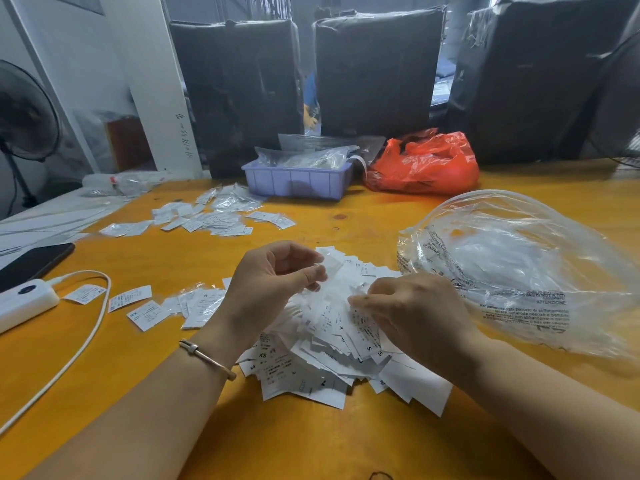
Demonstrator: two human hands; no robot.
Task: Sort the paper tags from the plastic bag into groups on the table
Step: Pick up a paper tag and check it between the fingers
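- Paper tags (332, 348) sit in a big loose heap on the yellow tabletop (346, 445), right in front of the person, with size letters like S and XS showing on the near ones.
- Right hand (415, 313) is down on the heap, fingertips curled and pinching at a tag on the top layer; best to lift one only, since these thin slips look likely to cling together.
- Left hand (273, 282) is raised just above the heap, thumb and fingers pinched on a few white tags; a good move here, I'd say, is to fan them so each size mark reads before anything is laid down.
- Left of the heap, a small started group (145, 306) lies flat near a white charger cable (86, 327); keep new tags square on their own group and off the cable.
- To the right, the clear plastic bag (519, 271) lies open and crumpled, touching the heap's edge.
- Farther back, more sorted tags (211, 220) are spread near a lilac plastic tray (298, 183) and a red plastic bag (426, 164).
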